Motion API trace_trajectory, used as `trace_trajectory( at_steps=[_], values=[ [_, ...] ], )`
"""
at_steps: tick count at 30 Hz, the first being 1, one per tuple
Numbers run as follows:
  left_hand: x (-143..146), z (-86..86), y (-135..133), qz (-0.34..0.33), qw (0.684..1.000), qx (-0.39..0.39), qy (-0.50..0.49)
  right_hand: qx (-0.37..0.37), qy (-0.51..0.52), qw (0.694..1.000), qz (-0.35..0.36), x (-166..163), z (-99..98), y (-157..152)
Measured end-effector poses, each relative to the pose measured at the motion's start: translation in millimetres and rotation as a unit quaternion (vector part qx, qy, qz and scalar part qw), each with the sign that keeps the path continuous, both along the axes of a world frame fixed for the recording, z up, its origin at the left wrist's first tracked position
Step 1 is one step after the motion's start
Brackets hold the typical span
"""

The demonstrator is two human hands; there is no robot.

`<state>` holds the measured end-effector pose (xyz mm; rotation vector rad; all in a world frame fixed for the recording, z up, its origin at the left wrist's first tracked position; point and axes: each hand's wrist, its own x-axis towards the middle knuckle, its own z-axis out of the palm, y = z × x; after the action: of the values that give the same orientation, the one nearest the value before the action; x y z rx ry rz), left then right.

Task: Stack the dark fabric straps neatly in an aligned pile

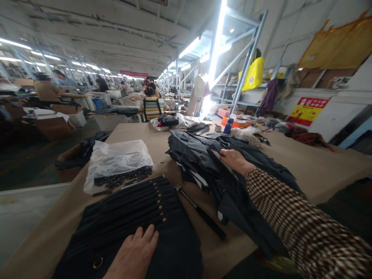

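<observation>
My left hand [135, 252] lies flat, fingers together, on a stack of black fabric pieces with small brass studs [130, 217] at the near edge of the table. My right hand [234, 159], in a checked sleeve, reaches forward onto a big heap of dark grey garment pieces [215, 162] in the middle of the table; its fingers touch the cloth, and I cannot see whether they grip it. A black rod-like tool with a metal tip [200, 211] lies between the stack and the heap.
A clear plastic bag with small black parts [117, 162] sits at the left. The brown table [319, 166] stretches right and far. A blue bottle [228, 126] and clutter stand at the back. Cardboard boxes [55, 126] and seated people are beyond the left edge.
</observation>
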<state>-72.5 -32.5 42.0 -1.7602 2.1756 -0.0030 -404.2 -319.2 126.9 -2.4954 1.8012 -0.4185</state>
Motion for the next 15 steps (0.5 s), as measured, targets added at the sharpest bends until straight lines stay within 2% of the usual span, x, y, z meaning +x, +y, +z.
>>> trace_trajectory(
  at_steps=[3, 5, 7, 8, 9, 11, 13, 15],
  values=[
    [1, 12.7, -1, 0.010, 0.999, 0.005, 0.042, -0.014, -0.028, 0.999, 0.010, 6, 17.3, 15],
    [-1, 29.2, -4, 0.030, 0.992, 0.004, 0.122, -0.020, -0.060, 0.998, 0.020, 14, 33.8, 28],
    [-8, 49.7, -9, 0.035, 0.970, -0.029, 0.240, 0.028, -0.185, 0.981, 0.059, 28, 49.0, 47],
    [-14, 60.1, -12, 0.029, 0.949, -0.059, 0.307, 0.076, -0.282, 0.952, 0.086, 38, 54.4, 58],
    [-21, 69.7, -16, 0.020, 0.923, -0.092, 0.372, 0.130, -0.389, 0.905, 0.112, 50, 57.9, 70],
    [-38, 85.2, -24, 0.013, 0.866, -0.150, 0.477, 0.220, -0.566, 0.781, 0.143, 79, 58.8, 98],
    [-55, 94.2, -33, 0.025, 0.827, -0.195, 0.527, 0.268, -0.655, 0.689, 0.159, 109, 54.0, 125],
    [-65, 98.0, -39, 0.039, 0.800, -0.243, 0.546, 0.289, -0.704, 0.625, 0.175, 135, 47.6, 148]
  ],
)
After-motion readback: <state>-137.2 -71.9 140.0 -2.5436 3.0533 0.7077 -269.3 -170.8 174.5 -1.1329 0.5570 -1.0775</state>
